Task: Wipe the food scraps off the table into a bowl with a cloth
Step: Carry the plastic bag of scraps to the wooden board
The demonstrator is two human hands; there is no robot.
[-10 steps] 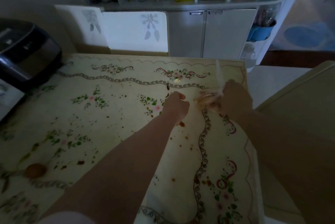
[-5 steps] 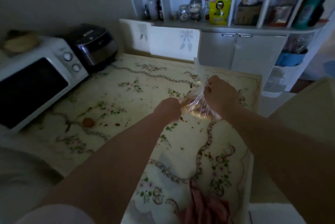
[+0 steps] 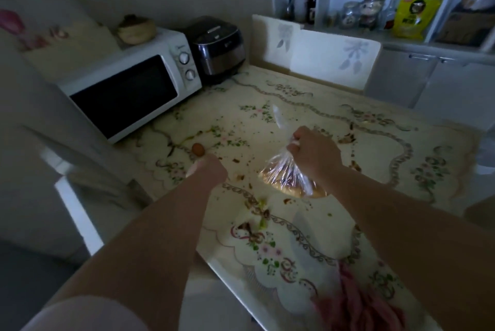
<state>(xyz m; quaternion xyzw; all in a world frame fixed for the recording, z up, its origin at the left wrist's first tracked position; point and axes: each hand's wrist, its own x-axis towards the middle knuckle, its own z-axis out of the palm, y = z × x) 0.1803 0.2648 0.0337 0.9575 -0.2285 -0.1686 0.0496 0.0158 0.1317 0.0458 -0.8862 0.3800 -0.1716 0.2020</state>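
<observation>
My right hand [image 3: 313, 153] grips the twisted neck of a clear plastic bag [image 3: 289, 180] with yellowish food inside, hanging just above the floral tablecloth [image 3: 334, 223]. Off to the left, my left hand [image 3: 209, 167] reaches toward a small brown round item [image 3: 198, 149]; its fingers look curled, and I cannot tell whether it holds anything. Food scraps [image 3: 257, 212] and crumbs are scattered over the middle of the table. A pink cloth [image 3: 359, 301] lies crumpled at the near edge. No bowl is in view.
A white microwave [image 3: 128, 84] with a lidded pot on top and a dark rice cooker [image 3: 217, 49] stand at the table's left back. Two chair backs [image 3: 332, 60] line the far edge. Behind them is a white shelf unit [image 3: 401, 9] with jars and bottles.
The view swung left and back, showing the microwave and pink cloth. My left hand let go of the bag and moved left toward the brown item. My right hand still holds the bag.
</observation>
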